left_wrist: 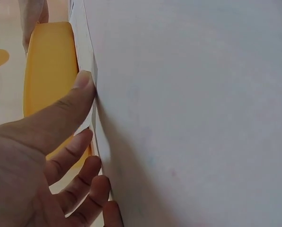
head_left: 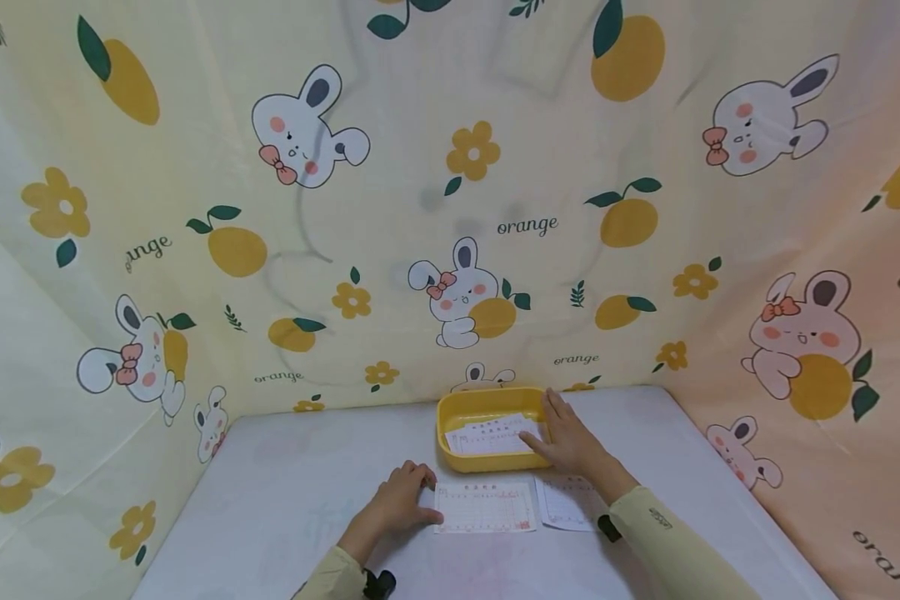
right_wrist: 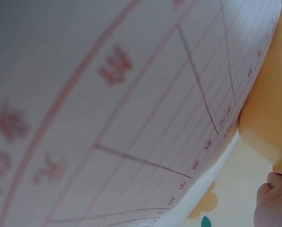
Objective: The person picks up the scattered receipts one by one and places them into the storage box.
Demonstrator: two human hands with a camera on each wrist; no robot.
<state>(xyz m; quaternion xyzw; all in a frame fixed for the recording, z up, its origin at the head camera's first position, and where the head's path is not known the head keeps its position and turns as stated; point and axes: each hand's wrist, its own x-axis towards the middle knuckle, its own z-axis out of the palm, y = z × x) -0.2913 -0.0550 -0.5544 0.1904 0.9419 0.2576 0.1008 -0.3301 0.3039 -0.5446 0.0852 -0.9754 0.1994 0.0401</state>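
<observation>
A white printed slip (head_left: 484,508) with red ruled lines lies in front of a yellow tray (head_left: 487,462). At its left edge is my left hand (head_left: 401,502), the thumb near its front corner and loosely bent fingers on the table, as the left wrist view also shows. My right hand (head_left: 573,442) rests on the tray's right end, its fingers extended along the rim and its thumb reaching over the inside. More printed slips (head_left: 491,433) lie in the tray. A second slip (head_left: 566,500) sits partly beneath my right forearm; close up, a ruled slip (right_wrist: 141,109) fills the right wrist view.
A pale tabletop (head_left: 300,475) carries all of these. Around its back and sides hangs a cream curtain (head_left: 420,200) printed with rabbits, oranges and flowers. The tray stands near the back edge, close to the curtain. Dark wrist bands show at both cuffs.
</observation>
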